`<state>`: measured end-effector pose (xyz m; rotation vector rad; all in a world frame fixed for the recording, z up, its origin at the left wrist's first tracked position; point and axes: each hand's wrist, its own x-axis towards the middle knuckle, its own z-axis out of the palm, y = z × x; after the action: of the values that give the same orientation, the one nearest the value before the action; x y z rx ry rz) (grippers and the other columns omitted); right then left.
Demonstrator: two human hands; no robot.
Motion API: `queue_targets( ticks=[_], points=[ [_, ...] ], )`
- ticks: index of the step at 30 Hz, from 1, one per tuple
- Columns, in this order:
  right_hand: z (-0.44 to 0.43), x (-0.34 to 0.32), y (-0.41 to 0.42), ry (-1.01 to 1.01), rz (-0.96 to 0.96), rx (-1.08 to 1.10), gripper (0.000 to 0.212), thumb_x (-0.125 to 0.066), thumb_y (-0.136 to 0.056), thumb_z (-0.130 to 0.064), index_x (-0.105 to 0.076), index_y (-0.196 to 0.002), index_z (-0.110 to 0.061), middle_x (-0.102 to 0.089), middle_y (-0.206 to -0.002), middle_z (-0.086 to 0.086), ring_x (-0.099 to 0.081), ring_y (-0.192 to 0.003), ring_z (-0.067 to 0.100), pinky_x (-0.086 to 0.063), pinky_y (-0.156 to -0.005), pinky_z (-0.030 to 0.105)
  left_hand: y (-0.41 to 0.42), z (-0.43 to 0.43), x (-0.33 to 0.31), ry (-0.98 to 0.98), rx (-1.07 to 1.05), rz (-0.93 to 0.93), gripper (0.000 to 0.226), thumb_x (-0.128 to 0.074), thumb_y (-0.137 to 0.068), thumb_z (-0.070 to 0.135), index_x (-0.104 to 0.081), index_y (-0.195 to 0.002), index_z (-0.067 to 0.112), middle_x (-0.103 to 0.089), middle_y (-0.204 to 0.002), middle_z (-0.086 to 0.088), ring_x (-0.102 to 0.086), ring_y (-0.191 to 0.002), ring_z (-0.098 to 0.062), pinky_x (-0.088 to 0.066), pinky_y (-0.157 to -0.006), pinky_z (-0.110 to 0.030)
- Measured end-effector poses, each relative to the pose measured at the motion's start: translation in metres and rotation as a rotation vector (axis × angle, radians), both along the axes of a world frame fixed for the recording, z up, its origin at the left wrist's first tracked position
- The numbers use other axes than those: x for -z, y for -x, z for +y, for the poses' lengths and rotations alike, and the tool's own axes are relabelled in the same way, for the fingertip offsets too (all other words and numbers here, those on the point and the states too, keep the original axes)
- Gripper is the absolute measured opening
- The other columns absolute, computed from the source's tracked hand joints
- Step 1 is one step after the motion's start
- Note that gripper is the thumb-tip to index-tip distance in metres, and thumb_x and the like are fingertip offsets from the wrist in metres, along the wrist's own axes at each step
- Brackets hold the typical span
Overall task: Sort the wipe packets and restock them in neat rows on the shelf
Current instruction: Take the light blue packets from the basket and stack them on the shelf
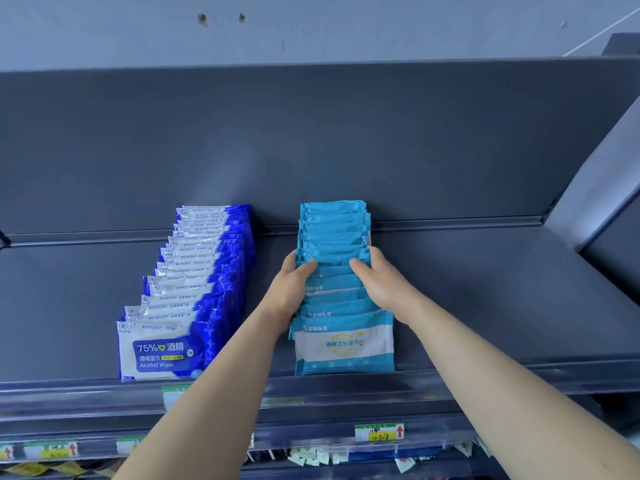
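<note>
Fingers [305, 268] of left hand [289, 292] and right hand [382, 289] seemingly pinch teal packets [343, 341] mid-frame; uneven squeezing could topple them.

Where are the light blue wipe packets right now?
Head view, shelf centre: the light blue wipe packets stand right of the dark blue alcohol wipes, gripped by the left hand and right hand.
</note>
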<state>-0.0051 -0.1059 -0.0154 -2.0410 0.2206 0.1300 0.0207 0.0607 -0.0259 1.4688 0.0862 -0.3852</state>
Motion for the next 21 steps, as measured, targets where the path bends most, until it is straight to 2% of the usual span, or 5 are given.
queue_targets(
  ticks=[5, 8, 11, 17, 21],
  points=[
    [-0.008, -0.015, 0.01, 0.21, -0.03, 0.067, 0.042, -0.046, -0.095, -0.044, -0.046, -0.126, -0.016, -0.057, -0.12, -0.001, -0.058, -0.1, 0.014, -0.049, -0.086, 0.035, -0.002, 0.004, -0.01, -0.5, -0.063, -0.286, 0.039, -0.053, -0.096, 0.03, -0.046, -0.133, 0.019, -0.057, -0.123, 0.002, -0.059, -0.099, -0.012, -0.05, -0.088, -0.035],
    [-0.017, -0.028, 0.029, 0.411, -0.119, 0.105, 0.046, -0.045, -0.098, -0.04, -0.046, -0.137, -0.016, -0.049, -0.14, 0.001, -0.049, -0.123, 0.019, -0.04, -0.098, 0.033, 0.002, 0.008, -0.021, -0.829, -0.059, -0.602, 0.037, -0.05, -0.095, 0.029, -0.053, -0.13, 0.018, -0.057, -0.124, -0.002, -0.055, -0.106, -0.021, -0.044, -0.086, -0.033],
    [-0.024, -0.042, 0.063, 0.566, -0.232, 0.186, 0.042, -0.046, -0.099, -0.033, -0.048, -0.138, -0.018, -0.047, -0.144, -0.003, -0.047, -0.128, 0.017, -0.037, -0.105, 0.031, 0.02, 0.001, -0.034, -0.976, 0.02, -0.917, 0.032, -0.052, -0.095, 0.027, -0.063, -0.122, 0.015, -0.061, -0.124, -0.001, -0.055, -0.109, -0.027, -0.046, -0.093, -0.038],
    [-0.018, -0.051, 0.172, 0.749, -0.293, 0.461, 0.037, -0.049, -0.098, -0.027, -0.056, -0.133, -0.017, -0.055, -0.138, -0.003, -0.05, -0.127, 0.014, -0.037, -0.104, 0.027, 0.081, -0.034, -0.039, -0.835, 0.359, -1.318, 0.028, -0.05, -0.089, 0.03, -0.072, -0.096, 0.016, -0.071, -0.094, -0.001, -0.064, -0.08, -0.029, -0.054, -0.073, -0.038],
    [0.008, -0.037, 0.273, 0.823, -0.228, 0.723, 0.03, -0.053, -0.091, -0.023, -0.069, -0.11, -0.008, -0.07, -0.11, 0.007, -0.064, -0.103, 0.027, -0.049, -0.086, 0.033, 0.15, -0.052, -0.022, -0.636, 0.638, -1.492, 0.027, -0.047, -0.087, 0.03, -0.07, -0.087, 0.017, -0.07, -0.084, -0.001, -0.063, -0.074, -0.029, -0.054, -0.068, -0.037]
  ],
)
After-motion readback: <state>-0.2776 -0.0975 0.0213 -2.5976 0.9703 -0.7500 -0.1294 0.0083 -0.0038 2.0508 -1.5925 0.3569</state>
